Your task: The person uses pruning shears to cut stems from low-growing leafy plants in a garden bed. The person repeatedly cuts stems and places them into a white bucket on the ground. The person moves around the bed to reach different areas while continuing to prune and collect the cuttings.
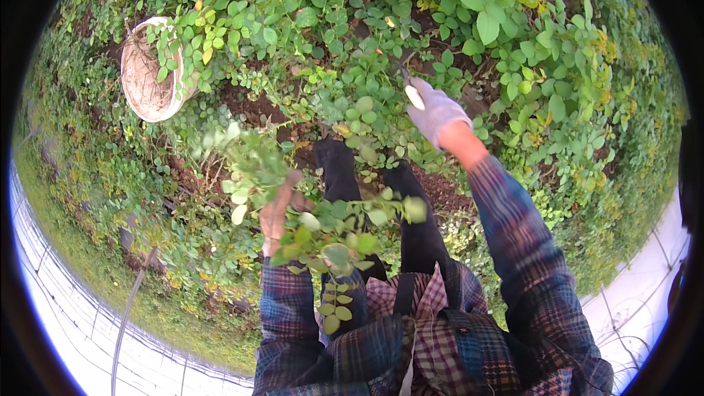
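Observation:
My left hand [277,213], bare and partly covered by leaves, is closed round a bunch of leafy green stems [337,253]. The bunch spreads in front of my legs and is smeared by motion at its upper end. Farther out on the right, my right hand [438,114] wears a pale grey-lilac glove. Its fingers are wrapped round a white-handled tool [415,97] with a narrow dark tip, which looks like pruning shears. That tip points away from me into the low leafy bushes [352,59]; whether it touches a stem, I cannot tell.
A whitish oval bucket [152,106] with dry twigs inside stands among the plants at the far left. Dense bushes surround my dark-clad legs [341,169], with brown soil [444,187] showing between them. A thin pole [130,308] rises at the lower left, before white netting-like sheeting [81,323].

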